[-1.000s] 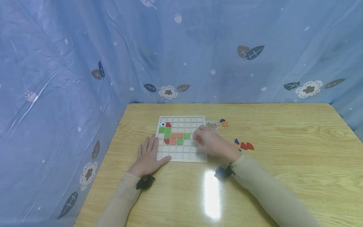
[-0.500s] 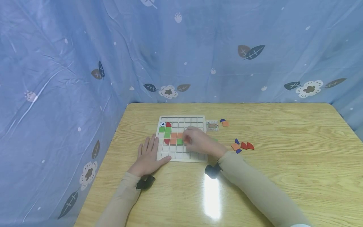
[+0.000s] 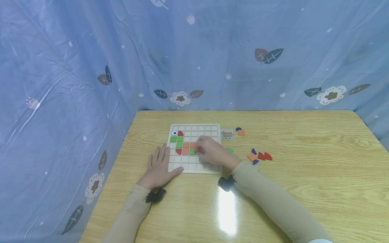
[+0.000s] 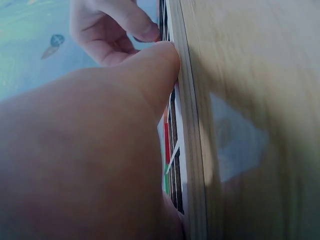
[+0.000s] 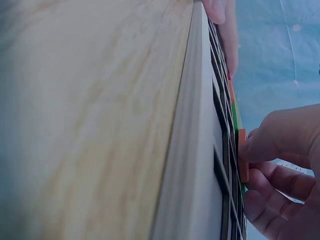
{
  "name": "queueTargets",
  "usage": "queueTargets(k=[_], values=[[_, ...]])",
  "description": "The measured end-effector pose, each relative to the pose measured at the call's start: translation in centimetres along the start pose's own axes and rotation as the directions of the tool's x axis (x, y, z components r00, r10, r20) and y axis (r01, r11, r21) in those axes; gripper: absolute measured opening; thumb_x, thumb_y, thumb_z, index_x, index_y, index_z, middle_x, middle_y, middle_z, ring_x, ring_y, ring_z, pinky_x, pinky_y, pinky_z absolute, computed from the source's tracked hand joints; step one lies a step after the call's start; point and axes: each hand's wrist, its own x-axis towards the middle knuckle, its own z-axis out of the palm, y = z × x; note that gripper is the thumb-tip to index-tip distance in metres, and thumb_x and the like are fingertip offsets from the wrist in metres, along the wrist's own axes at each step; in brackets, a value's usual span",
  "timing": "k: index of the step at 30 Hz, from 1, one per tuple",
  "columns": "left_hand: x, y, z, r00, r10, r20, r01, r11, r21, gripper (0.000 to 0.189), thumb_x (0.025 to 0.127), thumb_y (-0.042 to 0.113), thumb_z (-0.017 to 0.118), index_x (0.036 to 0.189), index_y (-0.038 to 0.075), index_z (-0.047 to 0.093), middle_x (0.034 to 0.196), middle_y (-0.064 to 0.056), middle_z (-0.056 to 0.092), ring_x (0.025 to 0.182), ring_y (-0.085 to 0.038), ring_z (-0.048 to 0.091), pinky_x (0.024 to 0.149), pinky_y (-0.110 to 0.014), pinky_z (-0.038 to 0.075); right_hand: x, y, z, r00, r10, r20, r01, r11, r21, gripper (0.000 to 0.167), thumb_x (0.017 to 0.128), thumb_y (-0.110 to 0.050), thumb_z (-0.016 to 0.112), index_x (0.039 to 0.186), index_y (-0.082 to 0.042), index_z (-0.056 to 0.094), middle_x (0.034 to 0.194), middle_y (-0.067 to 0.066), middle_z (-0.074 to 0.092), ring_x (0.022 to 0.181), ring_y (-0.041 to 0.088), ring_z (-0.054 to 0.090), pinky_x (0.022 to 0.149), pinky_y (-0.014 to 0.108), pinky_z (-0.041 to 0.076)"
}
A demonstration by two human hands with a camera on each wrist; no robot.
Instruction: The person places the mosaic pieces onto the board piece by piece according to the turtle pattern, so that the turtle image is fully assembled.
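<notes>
My right hand (image 3: 212,151) pinches an orange square tile (image 5: 244,172) between thumb and fingers, low over the white grid board (image 3: 194,166). In the right wrist view the tile stands right at the grid lines, just past a green tile (image 5: 236,115). My left hand (image 3: 157,168) lies with fingers spread at the board's left edge, its thumb by the near left corner. On the board, green tiles (image 3: 179,144), orange tiles (image 3: 186,151), red rounded tiles (image 3: 178,151) and a white eye tile (image 3: 174,133) form a pattern. My right hand hides part of it.
A small picture card (image 3: 227,134) lies against the board's right side. Beyond it are a blue piece (image 3: 238,129) and an orange square (image 3: 241,132). Nearer are a green tile (image 3: 230,150), another orange square (image 3: 252,157), blue pieces (image 3: 254,151) and red quarter-round pieces (image 3: 268,156). A curtain (image 3: 231,54) hangs behind the table.
My right hand has moved left across the board with the orange tile, then nearly stopped. The green tile right of the board has come into sight. My left hand has stayed put.
</notes>
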Motion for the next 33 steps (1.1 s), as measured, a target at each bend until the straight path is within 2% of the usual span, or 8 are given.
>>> queueTargets(k=[14,21,28,33], values=[[0.1,-0.1,0.1,1.0,-0.009,0.007,0.009,1.0,0.007,0.113,0.096,0.072,0.052,0.166,0.002,-0.001,0.176,-0.014,-0.01,0.161,-0.041,-0.011,0.125,-0.068,-0.002,-0.4,-0.1,-0.2,0.999,0.031,0.028,-0.029,0.998,-0.06,0.016,0.086,0.0,0.074,0.096,-0.01,0.078,0.097,0.001,0.066,0.095,0.018,0.059,0.088,0.033,0.055],[0.2,-0.2,0.2,1.0,-0.006,0.008,0.006,1.0,0.01,0.113,0.096,0.073,0.052,0.166,0.002,-0.002,0.176,-0.014,-0.011,0.161,-0.041,-0.011,0.125,-0.069,-0.002,-1.0,0.3,-0.5,0.999,0.035,-0.013,-0.036,0.998,-0.052,0.017,0.086,-0.002,0.072,0.097,-0.012,0.079,0.094,-0.002,0.067,0.091,0.015,0.059,0.084,0.032,0.054],[0.2,-0.2,0.1,1.0,-0.009,0.014,0.009,1.0,0.008,0.113,0.096,0.073,0.052,0.166,0.003,-0.003,0.176,-0.014,-0.012,0.161,-0.041,-0.012,0.125,-0.069,-0.003,-2.1,0.8,-1.3,0.998,0.051,-0.042,-0.052,0.998,-0.023,0.012,0.093,-0.007,0.073,0.102,-0.012,0.079,0.106,0.001,0.071,0.104,0.021,0.063,0.095,0.04,0.055],[0.1,0.0,0.0,1.0,-0.01,0.02,0.01,1.0,0.005,0.113,0.097,0.071,0.052,0.166,0.002,-0.003,0.176,-0.014,-0.011,0.161,-0.041,-0.012,0.125,-0.068,-0.003,-3.1,1.1,-2.3,0.994,0.099,-0.037,-0.1,0.995,-0.027,0.019,0.093,-0.009,0.071,0.112,-0.009,0.077,0.115,0.004,0.069,0.11,0.022,0.064,0.097,0.041,0.055]])
